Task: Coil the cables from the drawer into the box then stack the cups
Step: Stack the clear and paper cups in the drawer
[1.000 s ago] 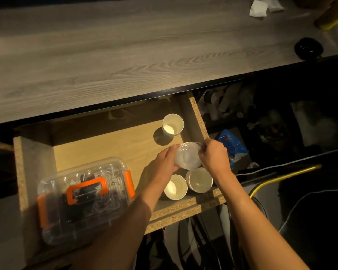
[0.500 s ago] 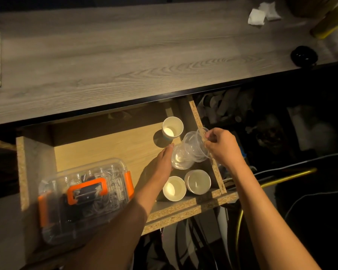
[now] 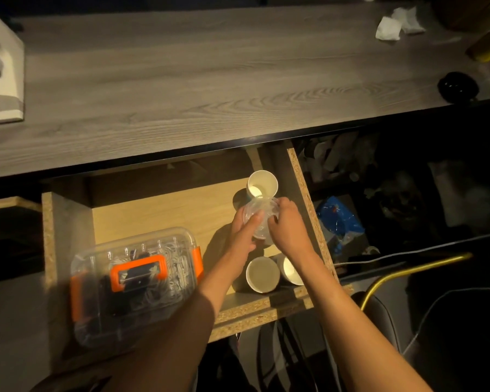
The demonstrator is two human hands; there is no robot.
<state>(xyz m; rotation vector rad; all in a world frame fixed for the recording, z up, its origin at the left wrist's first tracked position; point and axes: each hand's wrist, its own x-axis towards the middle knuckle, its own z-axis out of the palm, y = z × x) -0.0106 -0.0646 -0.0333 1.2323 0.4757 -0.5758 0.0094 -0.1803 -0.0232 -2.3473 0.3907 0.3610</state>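
Observation:
Inside the open wooden drawer (image 3: 68,239), both my hands hold a clear plastic cup (image 3: 259,213) upright above the drawer floor. My left hand (image 3: 244,236) grips its side from the left with the thumb over the rim. My right hand (image 3: 287,224) pinches its rim from the right. One white paper cup (image 3: 262,183) stands just behind the clear cup. Two more paper cups (image 3: 262,274) (image 3: 290,268) stand at the drawer's front right corner. The clear box (image 3: 133,281) with orange latches lies closed at the drawer's left, with coiled cables inside.
A grey wooden desk top (image 3: 195,80) runs above the drawer, with a black round object (image 3: 457,87) and crumpled white tissues (image 3: 391,26) at its right. A blue bag (image 3: 340,222), cables and a yellow tube (image 3: 408,268) lie in the dark space right of the drawer.
The clear cup was tilted on its side half a second ago; it now stands upright between both hands, nearer the rear paper cup. My left thumb now lies over its rim.

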